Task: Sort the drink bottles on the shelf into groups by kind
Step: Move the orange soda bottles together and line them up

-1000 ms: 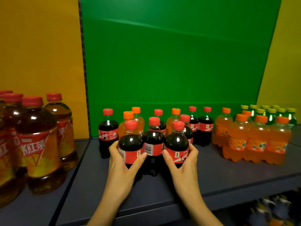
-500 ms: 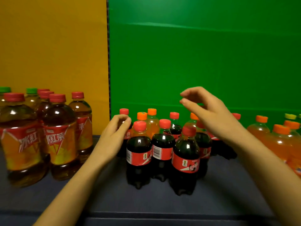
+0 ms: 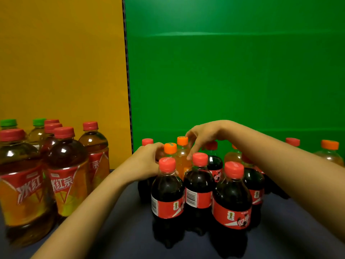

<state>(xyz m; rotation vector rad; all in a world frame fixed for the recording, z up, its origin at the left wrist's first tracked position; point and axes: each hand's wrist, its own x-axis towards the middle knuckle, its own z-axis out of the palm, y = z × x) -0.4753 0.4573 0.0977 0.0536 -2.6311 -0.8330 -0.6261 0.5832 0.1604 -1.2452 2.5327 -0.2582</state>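
Three cola bottles with red caps stand in front: left (image 3: 168,193), middle (image 3: 198,189), right (image 3: 232,202). More cola bottles (image 3: 253,184) stand behind them. Two orange soda bottles with orange caps stand in the mix, a nearer one (image 3: 170,148) and a farther one (image 3: 182,141). My left hand (image 3: 147,162) reaches behind the front-left cola and curls its fingers round the nearer orange bottle below the cap. My right hand (image 3: 203,136) comes over from the right and pinches the farther orange bottle at its neck.
Several large iced tea bottles (image 3: 65,184) with red or green caps crowd the left of the dark shelf (image 3: 121,230). An orange soda bottle (image 3: 329,146) and a red cap (image 3: 292,142) show at far right. Green (image 3: 224,71) and yellow (image 3: 56,53) panels close the back.
Both hands let go of the three front colas, rose over them, and closed on the two orange-capped bottles behind. The view shifted left and nearer.
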